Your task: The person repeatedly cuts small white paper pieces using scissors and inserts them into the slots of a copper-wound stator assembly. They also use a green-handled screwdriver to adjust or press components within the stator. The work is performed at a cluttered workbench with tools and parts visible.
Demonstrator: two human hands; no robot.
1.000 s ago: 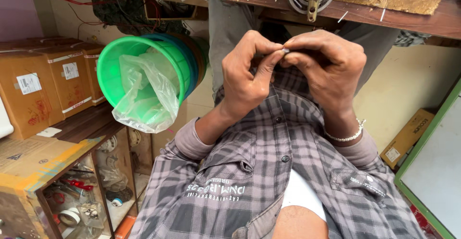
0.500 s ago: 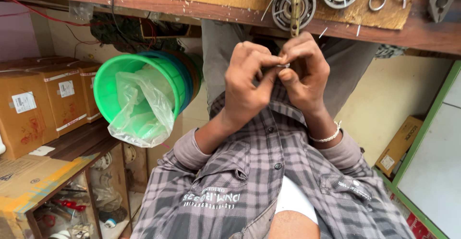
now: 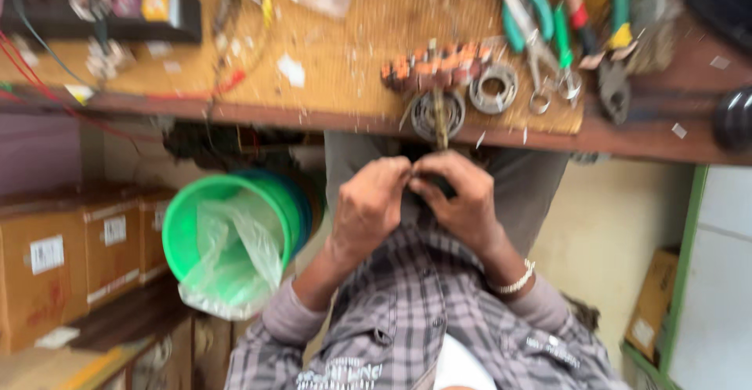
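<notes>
My left hand [image 3: 370,208] and my right hand [image 3: 464,202] meet fingertip to fingertip over my lap, just below the front edge of the wooden workbench [image 3: 345,116]. Both pinch a small thin piece [image 3: 413,177] between thumbs and fingers; the picture is too blurred to tell what it is. A pale bracelet [image 3: 513,282] circles my right wrist. Checked shirt sleeves cover both forearms. Directly above the hands on the bench lies a wound motor part with orange windings [image 3: 435,65], and beside it sit metal bearing rings [image 3: 493,88].
Green-handled pliers [image 3: 533,14] and other hand tools lie at the bench's right. A black device [image 3: 117,6] with red wires sits at its left. A green bucket lined with a plastic bag [image 3: 227,233] stands left of my knees, beside cardboard boxes [image 3: 63,265]. A green-edged white panel [image 3: 705,280] is on the right.
The view has tilted upward, so the bench top and its tools now show. My hands sit lower in the picture and stay pinched together on the small piece.
</notes>
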